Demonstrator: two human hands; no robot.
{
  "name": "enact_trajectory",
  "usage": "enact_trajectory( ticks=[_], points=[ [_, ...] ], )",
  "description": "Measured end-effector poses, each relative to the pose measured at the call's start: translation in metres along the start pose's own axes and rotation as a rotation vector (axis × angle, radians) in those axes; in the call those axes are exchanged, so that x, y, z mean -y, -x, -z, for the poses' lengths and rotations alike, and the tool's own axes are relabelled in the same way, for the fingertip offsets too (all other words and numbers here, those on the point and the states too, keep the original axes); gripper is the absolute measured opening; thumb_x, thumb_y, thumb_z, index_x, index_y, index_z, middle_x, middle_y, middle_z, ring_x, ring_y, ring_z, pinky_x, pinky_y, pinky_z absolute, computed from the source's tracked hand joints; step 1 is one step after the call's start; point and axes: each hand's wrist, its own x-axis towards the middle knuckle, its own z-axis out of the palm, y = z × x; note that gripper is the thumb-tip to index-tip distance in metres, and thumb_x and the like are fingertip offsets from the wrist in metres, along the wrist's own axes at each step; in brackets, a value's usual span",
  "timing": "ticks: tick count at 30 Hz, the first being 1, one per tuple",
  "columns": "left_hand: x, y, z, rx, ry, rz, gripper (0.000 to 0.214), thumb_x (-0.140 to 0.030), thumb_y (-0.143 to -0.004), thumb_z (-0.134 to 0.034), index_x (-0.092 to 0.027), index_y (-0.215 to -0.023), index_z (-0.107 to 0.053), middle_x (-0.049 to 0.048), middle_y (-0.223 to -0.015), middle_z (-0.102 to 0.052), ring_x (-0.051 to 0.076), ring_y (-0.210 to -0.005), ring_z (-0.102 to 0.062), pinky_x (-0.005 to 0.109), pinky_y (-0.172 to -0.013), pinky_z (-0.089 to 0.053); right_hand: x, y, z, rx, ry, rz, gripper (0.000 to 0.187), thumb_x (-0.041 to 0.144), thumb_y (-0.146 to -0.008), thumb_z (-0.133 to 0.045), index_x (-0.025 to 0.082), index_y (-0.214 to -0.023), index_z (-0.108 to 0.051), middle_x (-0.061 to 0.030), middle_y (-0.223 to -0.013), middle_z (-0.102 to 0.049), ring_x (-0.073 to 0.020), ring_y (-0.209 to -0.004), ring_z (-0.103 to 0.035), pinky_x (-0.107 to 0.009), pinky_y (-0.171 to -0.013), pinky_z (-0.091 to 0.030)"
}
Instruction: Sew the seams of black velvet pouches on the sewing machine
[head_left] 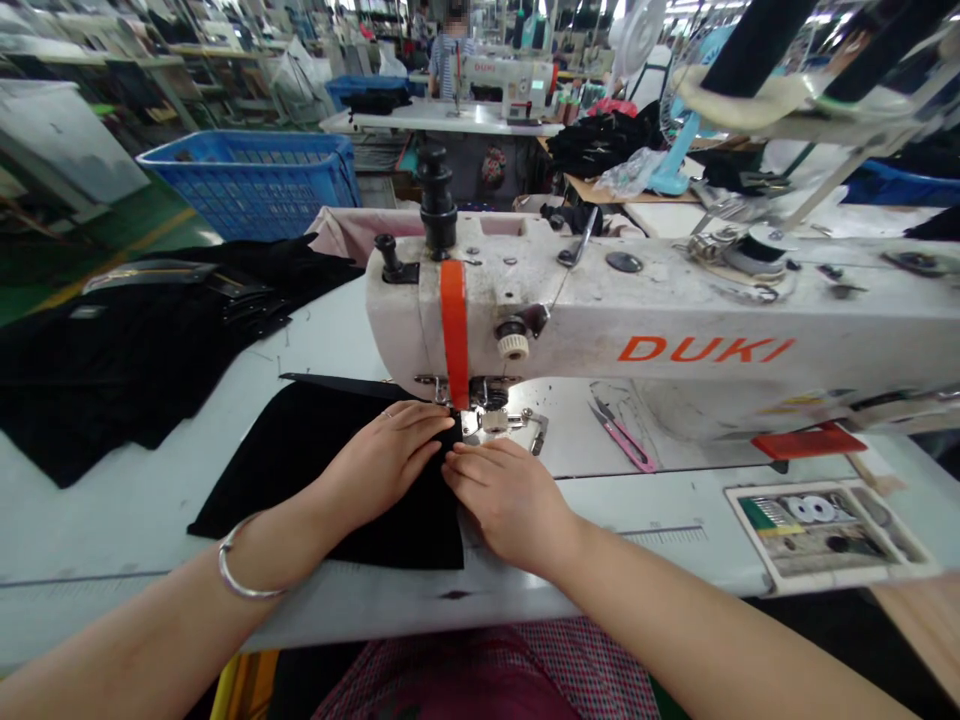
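Note:
A black fabric piece (285, 450) lies on the white table, its right edge running under the needle area of the sewing machine (570, 320). My left hand (390, 450) rests flat on the fabric with its fingers stretched toward the presser foot, which is partly hidden behind the fingertips. At the fabric's right edge, my right hand (510, 500) has its fingers bent together against the cloth, thumb out of sight. An orange strip (454, 335) hangs down the machine head just behind the fingertips.
Pink-handled thread snips (624, 438) lie under the machine arm. A parts tray (832, 535) with bobbins sits at the right. Black garments (112, 360) are heaped at the left, before a blue basket (255, 180). A person (448, 55) stands farther back.

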Motion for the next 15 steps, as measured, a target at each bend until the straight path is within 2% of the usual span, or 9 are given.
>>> enact_trajectory(
  ticks=[4, 6, 8, 9, 10, 12, 14, 15],
  points=[
    [-0.008, 0.015, 0.010, 0.061, 0.054, 0.002, 0.042, -0.037, -0.101, -0.049, -0.022, -0.140, -0.056, 0.0097, -0.146, -0.056, 0.026, -0.137, -0.049, 0.050, -0.119, -0.037, 0.005, 0.006, 0.005, -0.003, -0.002, -0.005, 0.028, 0.011, -0.098, -0.048, 0.014, -0.122, -0.063, -0.0123, -0.120, -0.070, -0.0243, -0.124, -0.059, -0.041, -0.098, -0.048],
    [-0.020, 0.033, 0.012, 0.131, 0.073, -0.019, 0.070, -0.053, -0.092, -0.062, -0.022, -0.152, -0.040, 0.0121, -0.157, -0.043, 0.031, -0.145, -0.039, 0.053, -0.121, -0.031, 0.012, 0.012, 0.010, -0.005, -0.002, -0.027, 0.025, 0.015, -0.100, -0.049, 0.015, -0.121, -0.062, -0.0117, -0.123, -0.068, -0.0252, -0.123, -0.058, -0.041, -0.100, -0.046],
    [-0.034, 0.053, 0.009, 0.165, 0.028, -0.050, 0.107, -0.061, -0.074, -0.076, -0.022, -0.159, -0.024, 0.0148, -0.163, -0.030, 0.037, -0.150, -0.028, 0.060, -0.122, -0.025, 0.022, 0.019, 0.015, -0.021, -0.025, -0.043, 0.022, 0.020, -0.099, -0.052, 0.018, -0.118, -0.063, -0.0114, -0.121, -0.067, -0.0262, -0.118, -0.059, -0.043, -0.098, -0.047],
    [-0.040, 0.062, 0.007, 0.157, -0.017, -0.059, 0.112, -0.058, -0.072, -0.079, -0.022, -0.160, -0.020, 0.0149, -0.165, -0.026, 0.039, -0.151, -0.025, 0.061, -0.122, -0.024, 0.027, 0.022, 0.017, -0.038, -0.051, -0.047, 0.019, 0.021, -0.098, -0.054, 0.019, -0.114, -0.063, -0.0106, -0.118, -0.068, -0.0260, -0.114, -0.059, -0.042, -0.095, -0.047],
    [-0.043, 0.071, 0.006, 0.134, -0.067, -0.061, 0.107, -0.049, -0.075, -0.078, -0.022, -0.160, -0.018, 0.0140, -0.165, -0.025, 0.039, -0.151, -0.024, 0.060, -0.122, -0.024, 0.031, 0.025, 0.019, -0.060, -0.090, -0.054, 0.017, 0.020, -0.096, -0.055, 0.019, -0.110, -0.064, -0.0097, -0.114, -0.068, -0.0255, -0.111, -0.060, -0.041, -0.093, -0.048],
    [-0.040, 0.083, 0.012, 0.079, -0.148, -0.066, 0.085, -0.023, -0.085, -0.062, -0.025, -0.160, -0.022, 0.0095, -0.164, -0.030, 0.034, -0.150, -0.029, 0.056, -0.124, -0.024, 0.037, 0.029, 0.021, -0.124, -0.207, -0.101, 0.017, 0.015, -0.092, -0.054, 0.020, -0.105, -0.064, -0.0076, -0.109, -0.070, -0.0236, -0.105, -0.062, -0.040, -0.091, -0.048],
    [-0.026, 0.093, 0.033, -0.002, -0.151, -0.037, 0.076, -0.007, -0.085, -0.048, -0.031, -0.156, -0.033, 0.0037, -0.159, -0.041, 0.029, -0.147, -0.037, 0.055, -0.125, -0.021, 0.039, 0.030, 0.021, -0.194, -0.338, -0.175, 0.022, 0.011, -0.088, -0.053, 0.020, -0.105, -0.064, -0.0066, -0.108, -0.071, -0.0218, -0.102, -0.063, -0.039, -0.091, -0.048],
    [-0.018, 0.099, 0.048, -0.046, -0.108, -0.001, 0.074, -0.006, -0.085, -0.046, -0.034, -0.153, -0.040, 0.0010, -0.155, -0.046, 0.029, -0.145, -0.040, 0.056, -0.126, -0.020, 0.040, 0.031, 0.020, -0.213, -0.384, -0.204, 0.024, 0.010, -0.086, -0.052, 0.020, -0.105, -0.063, -0.0066, -0.108, -0.071, -0.0215, -0.101, -0.063, -0.039, -0.091, -0.048]
  ],
)
